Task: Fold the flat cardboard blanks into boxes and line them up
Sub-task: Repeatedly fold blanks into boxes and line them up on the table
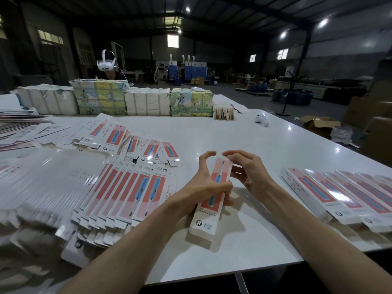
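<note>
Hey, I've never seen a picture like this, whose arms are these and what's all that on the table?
There is no machine here: this is one picture from a camera worn on a person's head, looking forward and down, so the arms are their own. The left hand grips a long narrow box round its middle; the right hand curls its fingers over the top end. On the white table, flat blanks lie fanned out on the left; finished boxes lie in a row on the right. Wrapped bundles stand along the far edge.
</note>
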The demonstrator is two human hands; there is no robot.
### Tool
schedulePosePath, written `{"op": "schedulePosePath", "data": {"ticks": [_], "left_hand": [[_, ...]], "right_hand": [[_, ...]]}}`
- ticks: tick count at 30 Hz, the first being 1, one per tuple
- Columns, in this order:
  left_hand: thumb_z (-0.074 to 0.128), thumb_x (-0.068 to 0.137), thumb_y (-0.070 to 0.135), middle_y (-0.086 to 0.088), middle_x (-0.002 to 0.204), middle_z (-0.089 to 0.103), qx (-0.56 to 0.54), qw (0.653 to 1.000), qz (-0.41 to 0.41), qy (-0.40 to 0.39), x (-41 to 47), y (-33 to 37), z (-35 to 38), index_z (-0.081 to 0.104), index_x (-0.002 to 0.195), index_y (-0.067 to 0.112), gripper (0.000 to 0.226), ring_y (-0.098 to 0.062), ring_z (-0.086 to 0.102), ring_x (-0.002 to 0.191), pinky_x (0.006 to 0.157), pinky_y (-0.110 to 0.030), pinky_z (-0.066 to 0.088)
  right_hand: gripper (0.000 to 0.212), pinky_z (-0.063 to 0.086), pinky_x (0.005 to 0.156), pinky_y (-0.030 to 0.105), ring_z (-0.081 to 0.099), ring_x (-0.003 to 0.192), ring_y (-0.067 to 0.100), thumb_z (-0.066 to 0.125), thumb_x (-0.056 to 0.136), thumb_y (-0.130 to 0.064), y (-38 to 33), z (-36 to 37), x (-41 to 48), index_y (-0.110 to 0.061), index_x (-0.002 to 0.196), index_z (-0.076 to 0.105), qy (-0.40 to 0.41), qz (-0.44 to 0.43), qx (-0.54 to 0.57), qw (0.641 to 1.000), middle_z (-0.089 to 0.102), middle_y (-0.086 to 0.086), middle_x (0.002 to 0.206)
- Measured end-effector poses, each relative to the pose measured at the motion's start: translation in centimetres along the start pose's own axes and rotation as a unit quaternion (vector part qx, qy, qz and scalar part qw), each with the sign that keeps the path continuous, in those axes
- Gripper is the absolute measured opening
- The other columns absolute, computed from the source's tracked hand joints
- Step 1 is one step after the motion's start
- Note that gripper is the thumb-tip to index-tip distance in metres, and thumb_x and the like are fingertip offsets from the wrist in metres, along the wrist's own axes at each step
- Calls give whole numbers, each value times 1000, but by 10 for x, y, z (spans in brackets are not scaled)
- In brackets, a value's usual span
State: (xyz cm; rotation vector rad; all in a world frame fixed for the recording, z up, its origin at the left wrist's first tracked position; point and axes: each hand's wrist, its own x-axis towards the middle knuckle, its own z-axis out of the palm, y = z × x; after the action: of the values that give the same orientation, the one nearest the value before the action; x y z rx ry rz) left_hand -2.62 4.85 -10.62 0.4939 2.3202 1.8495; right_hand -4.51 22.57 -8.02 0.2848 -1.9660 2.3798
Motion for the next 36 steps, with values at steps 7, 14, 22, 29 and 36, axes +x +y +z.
{"op": "schedulePosePath", "data": {"ticks": [7,14,22,29,36], "left_hand": [[86,79,28,-9,118,60,-16,1000,10,-12,-4,3,-1,21,137,67,96,-23,80,83,65,-25,62],[85,78,30,-10,114,64,-43,999,-3,25,-6,5,-4,23,138,61,92,-17,79,85,67,-25,62],[81,91,22,-8,115,61,-40,998,-5,58,-7,11,-7,23,141,53,83,-7,77,77,59,-17,58],[82,88,23,-12,120,64,-43,997,-21,64,-11,15,-8,24,139,54,83,-29,78,95,84,-41,66],[84,83,26,-5,108,66,-38,995,-21,84,-7,10,-5,20,136,56,89,-5,77,79,60,-20,60]], "right_hand": [[22,64,83,39,76,98,34,58,101,-6,-1,-2,-1,-2,105,79,-14,-26,-37,999,77,20,106],[24,63,87,35,74,110,35,63,99,-11,1,4,-4,-9,118,77,-66,-43,-27,997,76,19,115],[27,63,89,35,75,111,30,75,98,-24,8,12,-9,-17,125,72,-61,-56,-48,995,77,8,119],[18,63,94,44,75,106,35,74,98,-20,10,16,-7,-15,115,77,-48,-91,-58,993,77,13,114],[19,64,85,36,77,104,33,72,99,-19,11,14,-6,-12,117,76,-38,-80,-57,994,78,11,113]]}}
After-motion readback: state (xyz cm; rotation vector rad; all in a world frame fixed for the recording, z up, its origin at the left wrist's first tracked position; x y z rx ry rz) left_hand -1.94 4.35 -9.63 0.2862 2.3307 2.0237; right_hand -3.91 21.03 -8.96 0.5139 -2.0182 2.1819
